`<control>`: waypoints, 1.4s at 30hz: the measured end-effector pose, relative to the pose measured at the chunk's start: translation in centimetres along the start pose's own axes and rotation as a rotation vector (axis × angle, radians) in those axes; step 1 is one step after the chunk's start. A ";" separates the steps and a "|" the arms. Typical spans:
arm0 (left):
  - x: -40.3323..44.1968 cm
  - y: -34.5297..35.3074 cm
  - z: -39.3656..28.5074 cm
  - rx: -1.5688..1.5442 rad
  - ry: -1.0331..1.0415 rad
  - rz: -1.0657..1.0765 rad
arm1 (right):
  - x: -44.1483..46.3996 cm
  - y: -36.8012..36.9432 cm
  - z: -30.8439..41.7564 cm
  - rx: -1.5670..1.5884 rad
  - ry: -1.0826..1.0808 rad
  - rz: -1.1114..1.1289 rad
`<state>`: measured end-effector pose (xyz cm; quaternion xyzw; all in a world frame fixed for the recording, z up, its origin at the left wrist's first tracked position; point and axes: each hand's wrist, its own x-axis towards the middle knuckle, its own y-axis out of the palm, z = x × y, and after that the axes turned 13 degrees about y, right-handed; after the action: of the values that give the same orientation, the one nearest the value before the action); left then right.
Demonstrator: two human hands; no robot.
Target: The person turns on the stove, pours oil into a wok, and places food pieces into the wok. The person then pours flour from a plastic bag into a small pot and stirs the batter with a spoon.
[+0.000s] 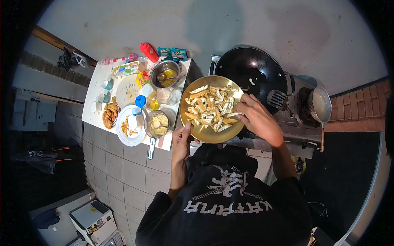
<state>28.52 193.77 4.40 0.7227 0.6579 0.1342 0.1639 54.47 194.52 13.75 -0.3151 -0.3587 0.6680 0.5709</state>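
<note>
1 gold bowl (205,136) of coated strips (213,104), too many & overlapped to count, sits btwn person's 2 hands, in front of torso, left of wok. L hand (181,141): thumb over rim, holding bowl. R hand (256,117): fingertips narrow, at 1 pale strip; can't tell if pinched. R side, stove: 1 blk wok (238,61) w/ 1 slotted spatula (277,99); 1 small pan (319,104). L side, white table (94,84): 1 red bottle (149,52), 1 steel pot (154,78), 1 saucepan (152,149), 1 white plate (135,141) w/ several fried pcs.
</note>
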 end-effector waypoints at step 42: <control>0.2 -0.7 0.0 0.007 0.009 -0.057 | 3.1 -4.3 -3.9 0.287 0.196 -0.243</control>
<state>27.89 194.01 4.15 0.7036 0.6794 0.1304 0.1625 59.51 198.47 15.21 -0.2484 -0.2380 0.6047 0.7183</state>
